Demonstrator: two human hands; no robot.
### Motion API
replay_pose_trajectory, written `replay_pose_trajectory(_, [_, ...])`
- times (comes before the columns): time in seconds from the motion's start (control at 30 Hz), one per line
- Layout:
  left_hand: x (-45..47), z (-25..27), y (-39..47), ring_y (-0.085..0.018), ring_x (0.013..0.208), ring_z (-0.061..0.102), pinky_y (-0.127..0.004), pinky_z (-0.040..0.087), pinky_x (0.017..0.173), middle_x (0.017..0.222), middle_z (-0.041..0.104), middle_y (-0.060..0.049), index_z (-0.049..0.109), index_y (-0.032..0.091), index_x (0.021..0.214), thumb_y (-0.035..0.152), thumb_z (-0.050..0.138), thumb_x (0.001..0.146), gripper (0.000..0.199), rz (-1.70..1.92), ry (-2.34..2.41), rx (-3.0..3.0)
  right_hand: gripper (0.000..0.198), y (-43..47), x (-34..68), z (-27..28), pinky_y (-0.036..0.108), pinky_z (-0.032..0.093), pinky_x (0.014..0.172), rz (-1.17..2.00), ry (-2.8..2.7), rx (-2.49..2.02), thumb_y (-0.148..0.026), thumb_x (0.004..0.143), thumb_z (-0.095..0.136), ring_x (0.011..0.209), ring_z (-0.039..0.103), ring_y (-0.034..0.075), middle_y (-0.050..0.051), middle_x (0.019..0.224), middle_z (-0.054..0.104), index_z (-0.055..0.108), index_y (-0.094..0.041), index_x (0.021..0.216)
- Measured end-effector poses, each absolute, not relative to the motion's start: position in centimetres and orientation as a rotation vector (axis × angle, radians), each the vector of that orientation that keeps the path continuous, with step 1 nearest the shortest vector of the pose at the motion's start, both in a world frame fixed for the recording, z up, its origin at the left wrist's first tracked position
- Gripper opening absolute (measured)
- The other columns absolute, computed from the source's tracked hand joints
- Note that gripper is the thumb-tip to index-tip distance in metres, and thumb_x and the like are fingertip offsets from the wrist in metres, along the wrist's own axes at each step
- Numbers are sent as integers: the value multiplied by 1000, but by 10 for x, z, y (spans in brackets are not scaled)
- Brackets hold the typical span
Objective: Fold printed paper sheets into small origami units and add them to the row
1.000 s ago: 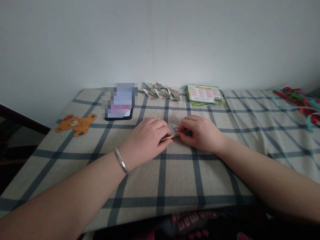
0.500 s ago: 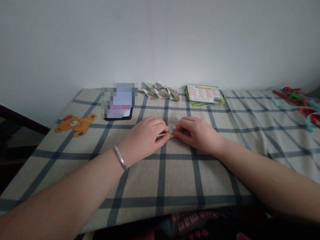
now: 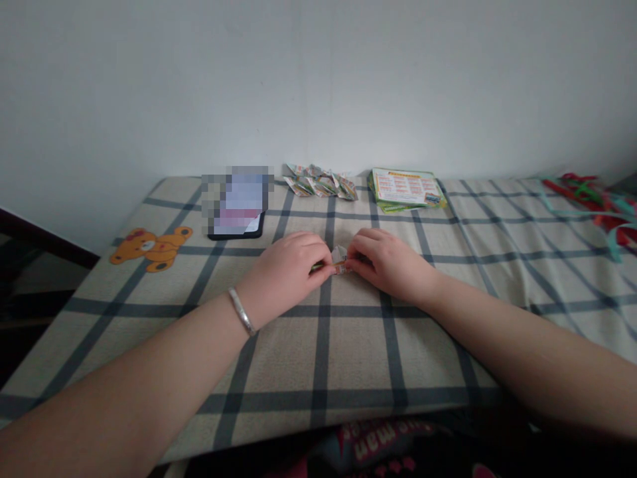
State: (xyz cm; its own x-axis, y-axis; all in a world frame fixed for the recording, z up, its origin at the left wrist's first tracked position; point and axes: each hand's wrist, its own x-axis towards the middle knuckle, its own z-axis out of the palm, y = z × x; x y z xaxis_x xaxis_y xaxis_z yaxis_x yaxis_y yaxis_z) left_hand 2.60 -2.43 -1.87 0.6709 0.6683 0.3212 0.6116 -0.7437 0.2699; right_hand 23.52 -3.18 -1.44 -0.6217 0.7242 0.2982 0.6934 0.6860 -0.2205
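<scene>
We pinch a small folded paper (image 3: 340,255)
Our left hand (image 3: 293,267) and right hand (image 3: 391,264) grip its opposite sides; beyond, a stack of cards (image 3: 408,188) lies on the table (image 3: 283,372).

The head camera looks forward and down across the tablecloth (image 3: 283,362).

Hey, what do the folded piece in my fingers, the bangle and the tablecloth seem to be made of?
Folded piece: probably paper, given its creases and printed faces. Bangle: likely metal, silvery with a soft shine. Checked tablecloth: fabric, matte, with wrinkles at the right; cotton or synthetic, I can't tell.
</scene>
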Motion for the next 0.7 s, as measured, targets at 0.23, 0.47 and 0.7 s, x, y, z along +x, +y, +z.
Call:
replay_pose_trajectory(0.23, [26,-18,-26,-20,90,57,-35,47,85,87,61,-4,62,16,80,23,63,87,10,573,1103,2765,11,-31,234,-14,28,40,71,123,-2534,-1110,-22,91,56,78,52,17,5,83,58,58,-16,81])
replay_pose_trajectory(0.47, [25,-21,-25,-20,94,58,-36,47,87,92,63,-3,62,18,88,28,65,87,11,619,1101,2756,10,-31,235,-15,29,42,75,88,-2534,-1118,-23,90,57,84,53,18,6,88,59,59,-16,83])
replay_pose_trajectory(0.7, [24,-22,-25,-18,98,58,-35,48,90,101,63,-3,63,19,97,21,61,89,9,600,990,2811,9,-31,236,-15,29,41,74,54,-2519,-1147,-23,88,59,83,54,18,5,87,60,60,-17,82])
